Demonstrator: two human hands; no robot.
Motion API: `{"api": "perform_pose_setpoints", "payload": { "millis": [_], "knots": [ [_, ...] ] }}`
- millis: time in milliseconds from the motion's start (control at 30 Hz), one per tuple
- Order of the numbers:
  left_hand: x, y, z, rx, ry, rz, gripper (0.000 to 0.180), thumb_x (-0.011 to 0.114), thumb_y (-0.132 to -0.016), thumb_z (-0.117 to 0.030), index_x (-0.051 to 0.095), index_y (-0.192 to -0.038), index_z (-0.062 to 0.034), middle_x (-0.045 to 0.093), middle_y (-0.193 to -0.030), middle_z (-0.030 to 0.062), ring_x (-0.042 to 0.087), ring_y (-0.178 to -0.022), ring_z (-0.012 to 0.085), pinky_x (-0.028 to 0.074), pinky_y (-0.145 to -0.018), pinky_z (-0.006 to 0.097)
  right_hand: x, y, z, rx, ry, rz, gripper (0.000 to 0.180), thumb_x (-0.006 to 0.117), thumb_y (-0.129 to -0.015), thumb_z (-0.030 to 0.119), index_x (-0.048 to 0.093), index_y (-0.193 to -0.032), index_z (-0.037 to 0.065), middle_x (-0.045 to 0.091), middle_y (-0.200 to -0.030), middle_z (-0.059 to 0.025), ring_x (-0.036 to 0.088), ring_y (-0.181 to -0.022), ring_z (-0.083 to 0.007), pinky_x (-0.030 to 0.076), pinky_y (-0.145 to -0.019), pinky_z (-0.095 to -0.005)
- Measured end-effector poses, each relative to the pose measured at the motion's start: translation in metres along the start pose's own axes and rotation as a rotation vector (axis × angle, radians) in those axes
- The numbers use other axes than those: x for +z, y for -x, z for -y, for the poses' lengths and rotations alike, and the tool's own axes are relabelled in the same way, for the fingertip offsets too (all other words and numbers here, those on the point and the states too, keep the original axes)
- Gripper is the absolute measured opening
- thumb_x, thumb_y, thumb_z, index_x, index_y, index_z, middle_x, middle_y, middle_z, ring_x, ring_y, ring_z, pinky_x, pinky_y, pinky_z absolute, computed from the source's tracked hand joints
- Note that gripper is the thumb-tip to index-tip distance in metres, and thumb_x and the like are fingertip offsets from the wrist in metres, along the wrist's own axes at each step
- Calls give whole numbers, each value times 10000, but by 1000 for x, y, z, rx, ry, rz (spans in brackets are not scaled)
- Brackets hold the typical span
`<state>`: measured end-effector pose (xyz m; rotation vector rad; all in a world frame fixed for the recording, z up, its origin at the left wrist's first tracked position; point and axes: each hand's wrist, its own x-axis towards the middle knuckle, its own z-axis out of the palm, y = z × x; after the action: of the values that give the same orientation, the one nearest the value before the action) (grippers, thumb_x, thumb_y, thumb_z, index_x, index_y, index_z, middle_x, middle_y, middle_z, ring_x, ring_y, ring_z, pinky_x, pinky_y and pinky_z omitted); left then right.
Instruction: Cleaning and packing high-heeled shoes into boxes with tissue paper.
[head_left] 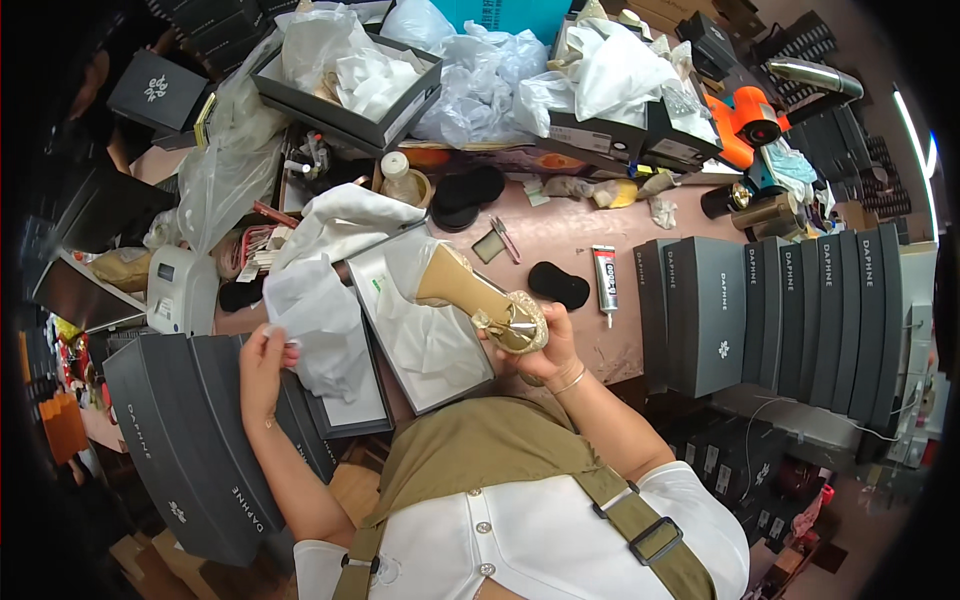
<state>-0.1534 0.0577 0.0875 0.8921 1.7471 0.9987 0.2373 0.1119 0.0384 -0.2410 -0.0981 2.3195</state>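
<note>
My right hand grips a gold shoe by its glittery toe, with the beige insole facing up. The shoe is over an open dark grey shoebox lined with white paper. At the left, my left hand has its fingers closed at the edge of a sheet of white tissue paper. That sheet hangs over a second dark box piece, beside the lined shoebox. Some of my right fingers are hidden behind the shoe.
Dark shoeboxes stand in a row at the right and at the lower left. On the pink table lie a glue tube, black pads and tweezers. Paper-filled boxes and an orange tool are farther back.
</note>
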Motion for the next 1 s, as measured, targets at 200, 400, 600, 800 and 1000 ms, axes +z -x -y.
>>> {"api": "perform_pose_setpoints", "payload": {
  "millis": [200, 400, 600, 800, 1000],
  "knots": [
    [4, 35, -20, 73, -175, -110, 345, 515, -945, -235, 598, -749, 37, 573, -663, 52, 541, -551, 100, 437, -527, 230, 0, 18, -10, -27, -102, 131, 634, 524, -816, 426, 443, -1315, 43, 500, -1269, -213, 530, -1100, -411, 547, -741, -412],
    [37, 54, -19, 313, -338, -88, 136, 616, -852, -95, 609, -855, 41, 572, -776, 52, 546, -635, 105, 428, -567, 250, -9, 38, -10, -60, -130, 191, 604, 527, -823, 415, 462, -1309, 62, 487, -1307, -196, 508, -1147, -415, 534, -791, -414],
    [122, 77, 19, 55, 359, 594, 641, 649, -849, -430, 474, -1289, 2, 571, -1088, 72, 572, -963, 174, 481, -798, 285, 2, 28, -31, 73, 94, 91, 612, 507, -855, 388, 412, -1338, 25, 526, -1267, -182, 557, -1114, -341, 503, -853, -453],
    [168, 70, 17, -260, 1176, 63, 358, 590, -887, -288, 525, -1126, -29, 584, -1049, 85, 601, -975, 229, 516, -857, 420, 16, 25, -12, 205, 1134, -207, 353, 566, -909, 187, 556, -1210, 3, 635, -1083, -67, 606, -944, -153, 512, -797, -307],
    [152, 34, -8, -128, 1002, -132, 284, 589, -906, -281, 513, -1050, -49, 610, -972, 141, 637, -851, 270, 542, -758, 419, -96, 34, 87, -114, 2612, -478, 622, 689, -743, 138, 441, -1309, 69, 419, -1336, -225, 393, -1230, -382, 320, -1032, -475]
  ]
}}
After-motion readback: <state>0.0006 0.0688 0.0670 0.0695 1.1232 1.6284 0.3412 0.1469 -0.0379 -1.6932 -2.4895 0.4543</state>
